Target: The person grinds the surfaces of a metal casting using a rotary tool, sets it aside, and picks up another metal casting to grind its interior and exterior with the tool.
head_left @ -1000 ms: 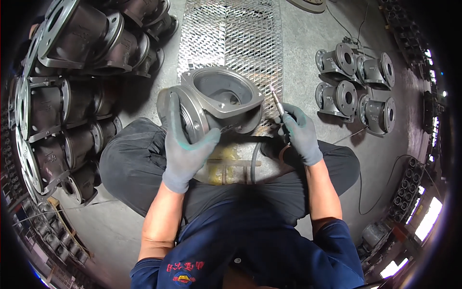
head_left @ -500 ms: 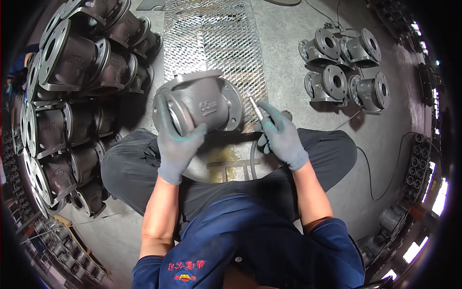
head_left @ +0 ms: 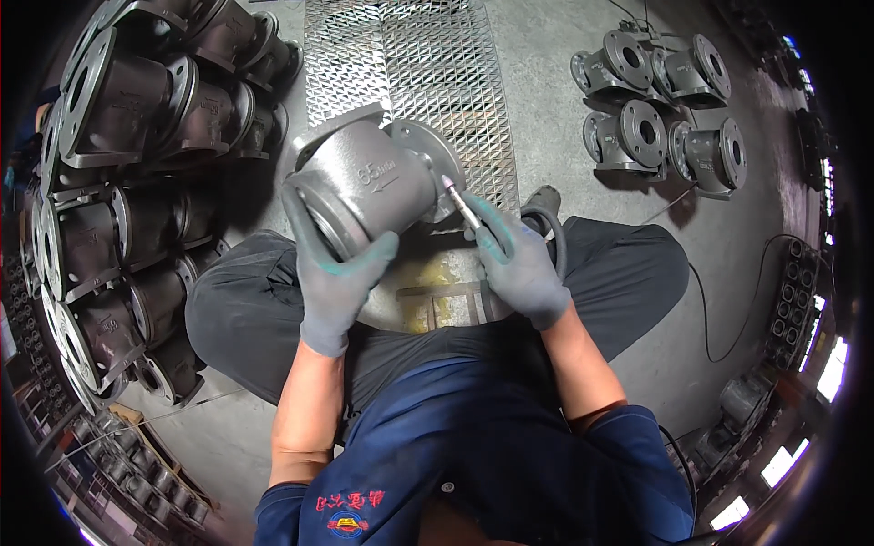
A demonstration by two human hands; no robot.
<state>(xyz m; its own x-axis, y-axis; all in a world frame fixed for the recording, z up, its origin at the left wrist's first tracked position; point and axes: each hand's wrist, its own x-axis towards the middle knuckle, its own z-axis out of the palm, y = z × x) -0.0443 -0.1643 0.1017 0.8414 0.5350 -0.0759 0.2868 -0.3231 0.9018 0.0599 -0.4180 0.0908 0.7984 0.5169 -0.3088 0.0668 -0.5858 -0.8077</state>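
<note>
A grey cast flanged valve body (head_left: 369,177) is tilted in front of me, above the near end of the metal mesh. My left hand (head_left: 335,282), in a grey-green glove, grips its near left flange, thumb on one side and fingers on the other. In my gloved right hand (head_left: 521,264) is a slim die grinder (head_left: 469,211) with a small pinkish grinding tip. That tip is at the right-hand flange (head_left: 432,164), beside the neck; whether it touches cannot be made out. A thick dark hose (head_left: 557,238) loops by the right hand.
Stacked valve bodies (head_left: 114,109) rise close on my left. Several more valve bodies (head_left: 628,136) stand on the floor at the far right. The expanded metal mesh (head_left: 410,64) stretches away ahead. A thin cable (head_left: 706,318) curves across the floor on the right.
The valve body has turned, its right side tipping up and away. My right hand has brought the grinder's tip left to the right-hand flange. The hose loop now shows beside that hand.
</note>
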